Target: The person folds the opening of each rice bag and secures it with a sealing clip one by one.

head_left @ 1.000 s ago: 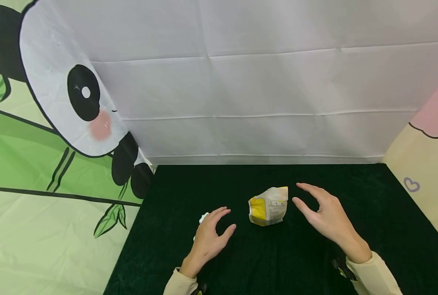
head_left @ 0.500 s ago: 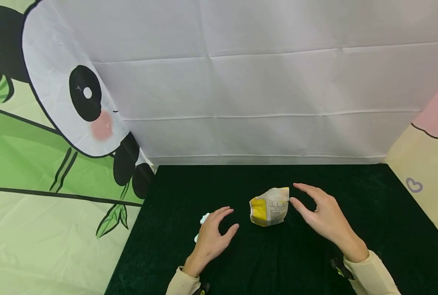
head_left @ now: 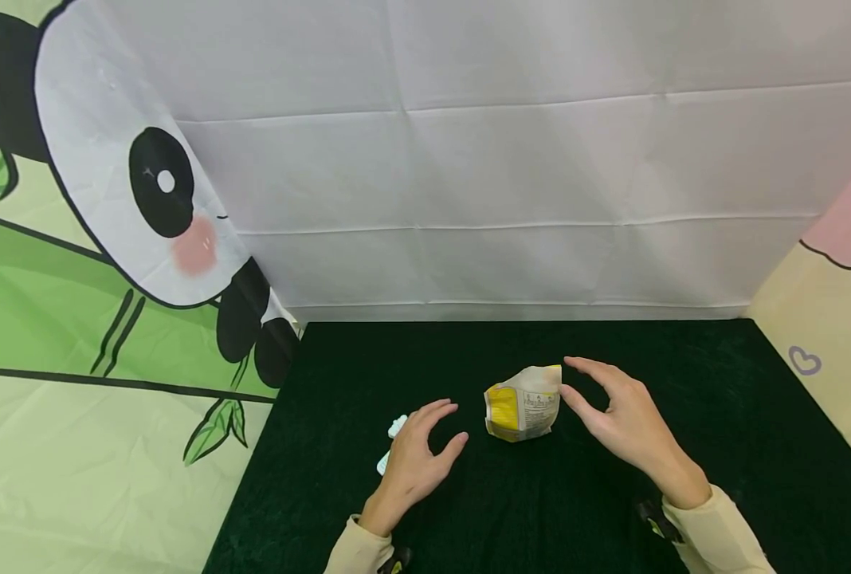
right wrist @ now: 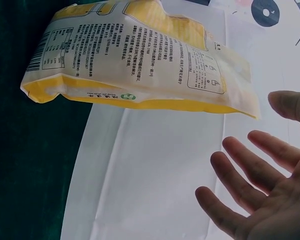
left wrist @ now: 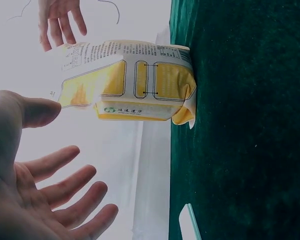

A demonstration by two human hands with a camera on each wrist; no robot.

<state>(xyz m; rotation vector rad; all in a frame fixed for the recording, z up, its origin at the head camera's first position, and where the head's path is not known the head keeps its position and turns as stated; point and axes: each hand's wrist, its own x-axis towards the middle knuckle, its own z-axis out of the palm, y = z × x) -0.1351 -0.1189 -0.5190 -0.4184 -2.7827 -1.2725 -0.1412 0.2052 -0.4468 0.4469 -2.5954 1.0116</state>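
Evidently neither grip holds anything: the fingers of the right hand [head_left: 622, 414] are spread, the thumb set apart from them, and the left hand [head_left: 414, 466] is shaped much the same, its palm turned inward. Between the two stands the yellow-and-white packet [head_left: 522, 406], roughly midway between the left and right edges of the table [head_left: 576, 502] and closer to the far edge than the hands' wrists are. The right fingertips are just beside it; the right wrist view shows a slim gap at the thumb, while on the left the head view shows a wider one. Facing palms and parted thumbs would suit a soft, bulky thing that is better steadied from both sides than pinched at one. The packet rests on one end with its flat, thin edge uppermost, and probably stays up because its fuller part sits at the bottom, against the green cloth. Beyond the left hand, toward the table's left edge, lies a small white item [head_left: 398, 426], partly covered by that hand; whether it is one piece or two cannot be told. Behind the far edge hangs a creased white cloth [head_left: 425, 175], seemingly a plain backdrop.
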